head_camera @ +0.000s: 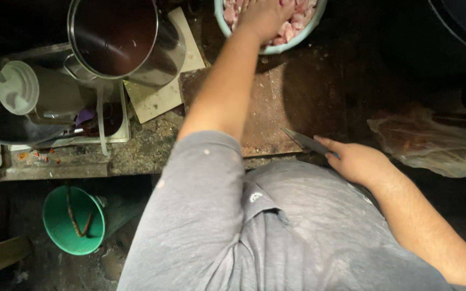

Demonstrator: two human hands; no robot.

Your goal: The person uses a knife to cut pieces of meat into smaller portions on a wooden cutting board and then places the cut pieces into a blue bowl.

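**One hand in the meat, one on the knife**

The bowl (295, 44) of pink meat (296, 24) sits at the board's (287, 102) far edge, within reach. The left hand (265, 16) lies spread on the meat; its grip is hidden. The right hand (358, 161) is closed on the knife (309, 143), blade resting low on the near edge. A pot (122, 40) stands far left, a plastic bag (432, 140) right.

1 crumpled clear plastic bag (432, 143) lies at the right of the counter, with reddish-brown contents inside.

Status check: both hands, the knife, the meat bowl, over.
Left hand in meat bowl. Right hand grips knife at board edge. Board bare.
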